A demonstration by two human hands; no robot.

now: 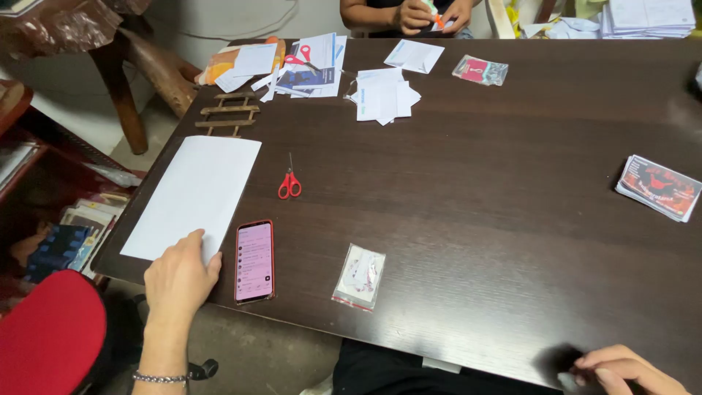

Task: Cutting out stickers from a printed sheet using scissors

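The left hand (179, 274) lay flat on the near corner of the white sheet (194, 194), fingers loose and spread, pinning it and not gripping. The sheet lay along the left edge of the dark table (475, 183), its near end just at the rim. The right hand (621, 368) hovered at the near right edge, fingers curled around something small and pale; what it was I could not tell, nor whether it was truly gripped.

The sheet looked thin, light and limp. I judged it would slide easily on the polished wood and crease if pinched hard, so the overhanging near corner seemed the easiest place to lift it, thumb beneath and fingers on top.

Just right of the left hand lay a phone (254, 261) in a red case, screen lit. Beyond it, red scissors (289, 183) sat closed. A small clear packet (359, 277) lay near the front edge, a stack of cards (658, 187) well off to the right. Across the table, another person's hands (433, 14) worked at something small, with cut papers (384, 95) before them.
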